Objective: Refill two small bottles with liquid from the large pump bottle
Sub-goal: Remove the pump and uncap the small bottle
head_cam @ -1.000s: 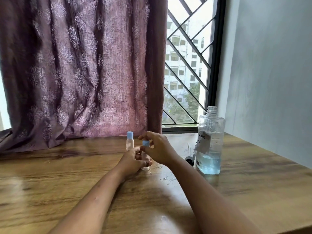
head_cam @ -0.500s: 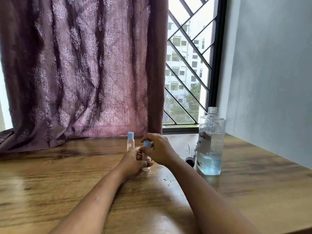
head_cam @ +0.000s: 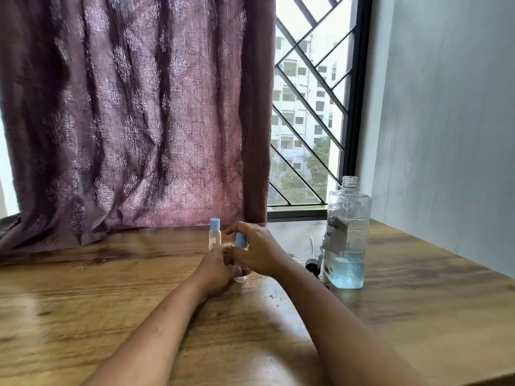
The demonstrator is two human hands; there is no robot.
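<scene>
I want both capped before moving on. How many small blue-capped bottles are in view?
2. The free small bottle stands on the table just behind the left hand; the held small bottle sits between that hand and the right hand, mostly hidden below its blue cap.

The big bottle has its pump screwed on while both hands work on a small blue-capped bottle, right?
Not quite: the head view shows the large bottle open-necked, its pump lying beside it. The left hand and right hand do hold the small blue-capped bottle.
</scene>
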